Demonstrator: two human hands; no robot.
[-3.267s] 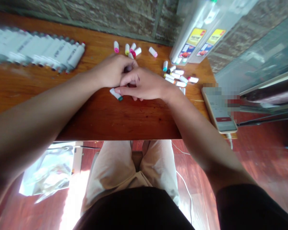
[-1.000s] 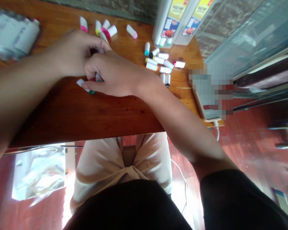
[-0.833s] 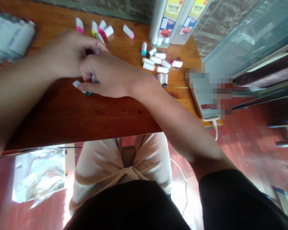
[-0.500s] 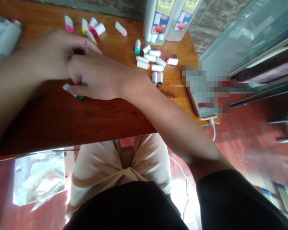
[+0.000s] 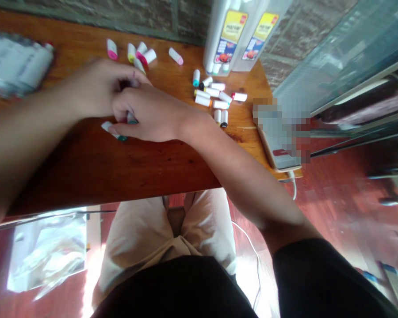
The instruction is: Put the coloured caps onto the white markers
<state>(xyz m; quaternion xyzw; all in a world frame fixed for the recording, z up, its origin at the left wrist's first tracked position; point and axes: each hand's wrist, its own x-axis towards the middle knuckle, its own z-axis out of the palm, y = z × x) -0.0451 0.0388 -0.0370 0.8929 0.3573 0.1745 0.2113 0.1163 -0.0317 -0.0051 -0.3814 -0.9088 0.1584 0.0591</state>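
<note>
My right hand (image 5: 149, 114) reaches across to the left, its fingers curled round a teal-ended marker cap (image 5: 132, 118) that shows between finger and thumb. Close by its thumb tip is a white marker cap with a green end (image 5: 114, 131); whether the thumb presses on it I cannot tell. My left hand (image 5: 102, 86) is closed just behind the right one, the two touching or overlapping. Whatever is in its fingers is hidden. Just beyond the hands lie several white caps with pink, yellow and red ends, such as a pink-ended cap (image 5: 112, 49).
A blurred bundle of white markers (image 5: 18, 62) lies at the left of the wooden table (image 5: 146, 172). More loose caps (image 5: 212, 92) are clustered to the right. Behind them stand two clear plastic cases (image 5: 223, 39). A phone (image 5: 278, 141) with a white cable is at the right edge.
The whole view has shifted, so table things appear lower and further right. Both hands keep nearly the same pose, close together over the same spot.
</note>
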